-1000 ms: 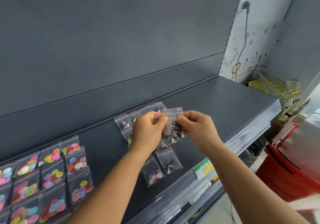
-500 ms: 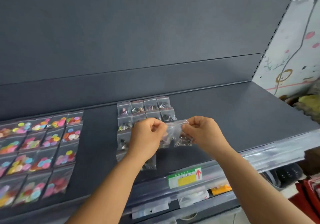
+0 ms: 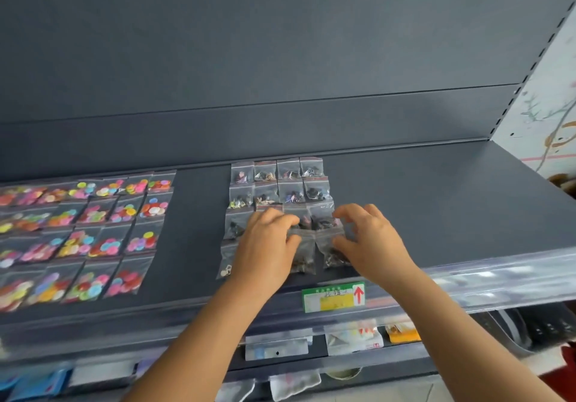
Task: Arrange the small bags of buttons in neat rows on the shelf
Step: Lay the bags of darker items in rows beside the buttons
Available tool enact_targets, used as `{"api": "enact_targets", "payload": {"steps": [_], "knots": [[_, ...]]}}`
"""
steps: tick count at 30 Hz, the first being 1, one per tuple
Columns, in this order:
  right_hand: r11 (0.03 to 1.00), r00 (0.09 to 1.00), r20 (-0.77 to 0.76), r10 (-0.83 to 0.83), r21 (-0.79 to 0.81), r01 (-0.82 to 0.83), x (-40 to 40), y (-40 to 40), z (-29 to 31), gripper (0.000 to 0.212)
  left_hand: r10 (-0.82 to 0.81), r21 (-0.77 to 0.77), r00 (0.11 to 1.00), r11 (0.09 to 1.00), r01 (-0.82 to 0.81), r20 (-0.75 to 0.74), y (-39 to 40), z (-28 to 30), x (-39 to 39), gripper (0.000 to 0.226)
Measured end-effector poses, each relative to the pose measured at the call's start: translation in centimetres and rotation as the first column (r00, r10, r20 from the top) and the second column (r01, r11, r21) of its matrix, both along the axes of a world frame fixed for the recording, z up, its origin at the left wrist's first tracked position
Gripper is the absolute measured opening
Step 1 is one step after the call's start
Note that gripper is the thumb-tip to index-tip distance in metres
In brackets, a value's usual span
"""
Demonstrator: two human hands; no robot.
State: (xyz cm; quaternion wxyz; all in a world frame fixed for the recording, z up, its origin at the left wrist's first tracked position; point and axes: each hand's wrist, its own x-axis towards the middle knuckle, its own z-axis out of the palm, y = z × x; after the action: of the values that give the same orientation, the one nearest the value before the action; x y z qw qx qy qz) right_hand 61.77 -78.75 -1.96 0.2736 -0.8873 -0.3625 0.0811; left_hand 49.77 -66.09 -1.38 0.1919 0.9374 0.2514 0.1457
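The left hand (image 3: 268, 246) and right hand (image 3: 371, 242), fingers loosely curled and holding nothing, hover on either side of two dark-button bags (image 3: 318, 252) lying long-axis near-to-far between them in the near row on the shelf (image 3: 436, 202).

dark-button bags (image 3: 282, 196) | clear zip pouches | flat, 4-column grid | mid-shelf (image 3: 436, 202) | colourful-button bags (image 3: 93, 230) | left rows

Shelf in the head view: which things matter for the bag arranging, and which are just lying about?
Job:
dark-button bags
front-row bags
left hand
right hand
shelf

Lying about:
colourful-button bags, already in rows
price label
packets on the lower shelf
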Motion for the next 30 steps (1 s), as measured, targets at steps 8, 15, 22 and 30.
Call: {"api": "enact_targets", "payload": {"steps": [8, 15, 22, 30], "knots": [[0.966, 0.96, 0.117, 0.256, -0.057, -0.251, -0.8, -0.6, -0.5, 0.013, -0.192, 0.003, 0.973, 0.981, 0.194, -0.125, -1.1, -1.0, -1.3, 0.034], [0.977, 0.972, 0.128, 0.198, -0.108, -0.185, -1.2, -0.8, -0.2, 0.021, -0.17, 0.013, 0.974, 0.985, 0.174, -0.146, -1.9, -1.2, -0.9, 0.03], [0.964, 0.963, 0.114, 0.244, -0.136, -0.228, -1.0, -0.6, 0.0, 0.018, -0.155, 0.011, 0.973, 0.987, 0.159, -0.168, -2.2, -1.1, -0.7, 0.031], [0.952, 0.956, 0.104, 0.276, -0.164, -0.257, -1.7, 0.0, 0.9, 0.022, -0.103, 0.041, 0.981, 0.993, 0.111, -0.163, -1.9, -0.1, -1.6, 0.038]]}}
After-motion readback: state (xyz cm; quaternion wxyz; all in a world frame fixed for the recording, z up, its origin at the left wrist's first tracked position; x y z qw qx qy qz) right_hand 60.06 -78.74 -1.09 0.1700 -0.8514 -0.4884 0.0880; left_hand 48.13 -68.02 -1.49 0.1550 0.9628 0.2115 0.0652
